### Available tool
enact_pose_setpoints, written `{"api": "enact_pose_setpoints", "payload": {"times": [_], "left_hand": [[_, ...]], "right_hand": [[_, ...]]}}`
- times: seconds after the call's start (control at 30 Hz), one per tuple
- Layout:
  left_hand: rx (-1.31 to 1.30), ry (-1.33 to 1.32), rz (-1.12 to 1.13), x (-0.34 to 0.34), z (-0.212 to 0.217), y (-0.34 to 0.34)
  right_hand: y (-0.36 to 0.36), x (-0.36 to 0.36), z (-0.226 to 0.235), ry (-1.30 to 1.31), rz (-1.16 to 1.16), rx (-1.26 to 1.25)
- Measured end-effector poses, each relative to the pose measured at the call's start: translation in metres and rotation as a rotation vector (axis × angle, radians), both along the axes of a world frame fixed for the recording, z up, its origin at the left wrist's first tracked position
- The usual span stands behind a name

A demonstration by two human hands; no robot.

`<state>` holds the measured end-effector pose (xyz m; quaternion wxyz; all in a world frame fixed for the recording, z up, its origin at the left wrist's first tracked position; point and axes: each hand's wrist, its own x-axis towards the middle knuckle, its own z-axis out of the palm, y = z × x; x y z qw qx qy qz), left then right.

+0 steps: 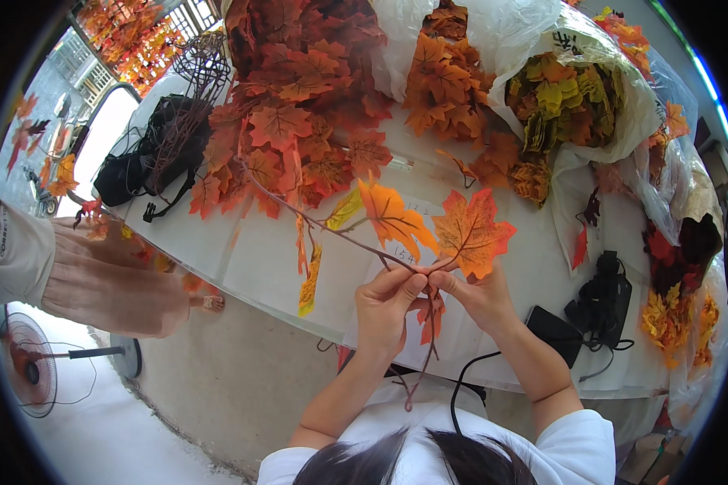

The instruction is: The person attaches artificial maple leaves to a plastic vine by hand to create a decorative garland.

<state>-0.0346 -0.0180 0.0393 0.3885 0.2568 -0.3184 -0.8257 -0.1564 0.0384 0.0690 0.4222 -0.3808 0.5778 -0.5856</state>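
Note:
A thin brown artificial branch (pixel 337 232) slants across in front of me, its forked lower end hanging toward my body. My left hand (pixel 383 311) pinches this branch between thumb and fingers. Close beside it, my right hand (pixel 481 299) pinches the stem of an orange-red maple leaf (pixel 471 233) against the branch, thumbs nearly touching. An orange leaf (pixel 396 218) stands on the branch just above my left hand. Yellow leaves (pixel 309 279) and a small red leaf (pixel 432 317) also hang from it. The exact joint lies hidden by my fingertips.
Piles of red leaves (pixel 299 89) and orange leaves (pixel 445 85) cover the far side of the white table (pixel 267 271). A plastic bag (pixel 647 105) holds yellow-green leaves (pixel 566 93). Black bags (pixel 129 166) and a black pouch (pixel 554 333) lie at the sides. A person (pixel 105 271) and a fan (pixel 32 368) are left.

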Motion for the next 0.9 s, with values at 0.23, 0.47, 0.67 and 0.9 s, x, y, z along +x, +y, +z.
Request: {"api": "enact_pose_setpoints", "payload": {"times": [0.23,0.47,0.67,0.9], "left_hand": [[-0.113,-0.278,-0.249,-0.009,0.002,-0.018],[-0.144,-0.304,-0.376,-0.033,-0.001,0.018],[-0.446,-0.344,-0.430,-0.067,0.001,0.059],[-0.523,-0.499,-0.657,-0.064,0.004,0.038]], "right_hand": [[0.009,-0.016,-0.014,0.011,-0.038,0.159],[0.031,-0.036,-0.004,0.185,-0.407,0.128],[0.093,-0.069,0.016,0.972,-0.304,0.065],[0.321,-0.314,0.017,1.423,-1.285,0.822]]}}
